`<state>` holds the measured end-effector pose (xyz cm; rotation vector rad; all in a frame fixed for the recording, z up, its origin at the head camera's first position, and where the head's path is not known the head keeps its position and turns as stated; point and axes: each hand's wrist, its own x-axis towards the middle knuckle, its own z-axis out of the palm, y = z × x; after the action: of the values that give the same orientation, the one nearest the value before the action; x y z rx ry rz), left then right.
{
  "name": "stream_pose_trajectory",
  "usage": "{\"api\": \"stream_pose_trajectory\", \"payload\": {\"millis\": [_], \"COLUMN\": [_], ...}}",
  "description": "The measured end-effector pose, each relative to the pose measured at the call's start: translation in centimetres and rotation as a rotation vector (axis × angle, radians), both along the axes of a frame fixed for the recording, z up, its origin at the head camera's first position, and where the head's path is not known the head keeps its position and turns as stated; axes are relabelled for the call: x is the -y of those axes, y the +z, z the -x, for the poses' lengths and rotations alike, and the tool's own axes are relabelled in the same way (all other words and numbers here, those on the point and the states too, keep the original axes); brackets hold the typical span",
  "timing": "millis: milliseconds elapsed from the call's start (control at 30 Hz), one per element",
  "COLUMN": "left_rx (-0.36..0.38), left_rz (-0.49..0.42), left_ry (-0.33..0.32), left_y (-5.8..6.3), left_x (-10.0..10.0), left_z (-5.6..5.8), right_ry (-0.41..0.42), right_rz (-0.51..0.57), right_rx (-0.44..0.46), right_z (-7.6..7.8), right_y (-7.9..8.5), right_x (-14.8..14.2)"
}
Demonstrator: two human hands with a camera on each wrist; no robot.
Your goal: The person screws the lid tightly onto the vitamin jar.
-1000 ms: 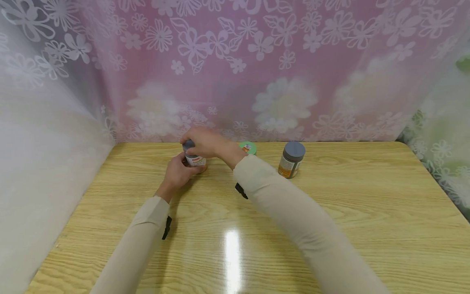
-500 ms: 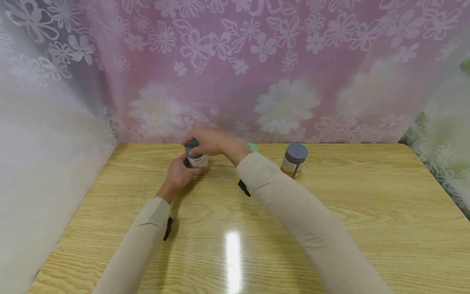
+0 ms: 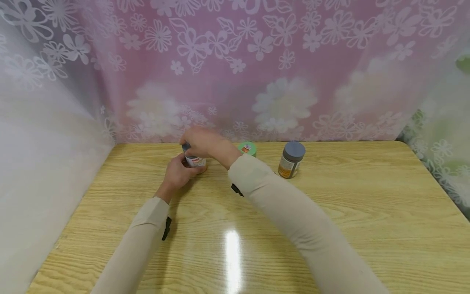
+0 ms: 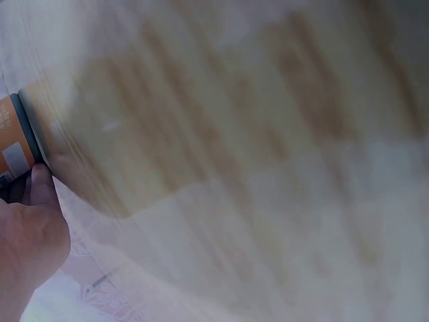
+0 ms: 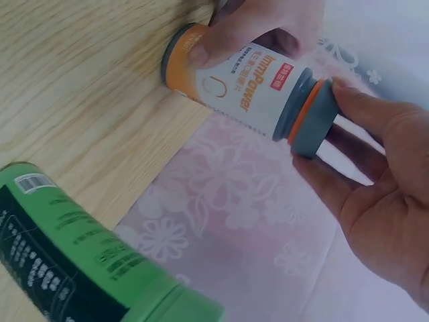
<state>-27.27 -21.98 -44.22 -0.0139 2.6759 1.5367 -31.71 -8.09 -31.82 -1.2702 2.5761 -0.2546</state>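
A supplement bottle (image 5: 231, 90) with a white and orange label stands at the back left of the table. My left hand (image 3: 178, 173) grips its body, thumb across the label. From above, my right hand (image 3: 205, 143) holds the grey lid (image 5: 315, 127) between thumb and fingers. An orange ring (image 5: 306, 111) shows below the lid in the right wrist view. In the left wrist view, the left hand's fingers (image 4: 41, 184) lie against the bottle's orange lower part (image 4: 12, 144).
A green bottle (image 5: 80, 261) stands just right of the held one, partly behind my right forearm in the head view. Farther right is a jar (image 3: 291, 161) with a grey lid. A flowered curtain (image 3: 235, 81) hangs along the back edge of the wooden table (image 3: 349, 212).
My right hand has turned a little on the lid and now covers more of it, its forearm shifting slightly left. The left hand keeps its grip in place.
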Motion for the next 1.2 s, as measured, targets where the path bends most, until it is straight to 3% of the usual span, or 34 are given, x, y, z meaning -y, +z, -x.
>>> {"api": "stream_pose_trajectory", "payload": {"millis": [133, 200, 333, 533, 700, 833, 1033, 1133, 1200], "left_rx": [-0.002, -0.006, -0.008, 0.007, -0.002, -0.013, -0.049, -0.054, -0.049], "left_rz": [0.0, 0.003, 0.01, 0.069, 0.08, 0.045, 0.048, 0.053, 0.048], "left_ry": [-0.004, -0.007, -0.018, -0.002, 0.007, 0.0, -0.021, -0.019, -0.02], "left_y": [0.0, 0.0, 0.0, 0.2, 0.3, 0.1, 0.1, 0.1, 0.1], "left_x": [0.1, 0.1, 0.1, 0.1, 0.0, 0.2, 0.4, 0.2, 0.1], "left_z": [-0.1, -0.1, -0.2, -0.2, -0.2, -0.1, -0.2, -0.2, -0.2], "right_ry": [0.048, 0.028, -0.095, -0.298, -0.36, -0.276, 0.045, 0.064, 0.024], "right_rz": [0.004, 0.01, 0.048, -0.002, -0.083, -0.025, 0.06, 0.059, 0.049], "right_rx": [0.004, 0.015, -0.011, -0.179, -0.241, -0.204, 0.001, 0.099, 0.097], "right_z": [0.2, 0.2, -0.4, -1.4, -1.2, -0.7, -0.2, -0.3, -0.4], "right_y": [-0.1, -0.2, -0.5, -1.1, -1.4, -1.7, -0.8, -0.4, -0.3], "right_x": [-0.2, -0.2, 0.2, 1.0, 1.3, 0.8, -0.4, -0.5, -0.3]}}
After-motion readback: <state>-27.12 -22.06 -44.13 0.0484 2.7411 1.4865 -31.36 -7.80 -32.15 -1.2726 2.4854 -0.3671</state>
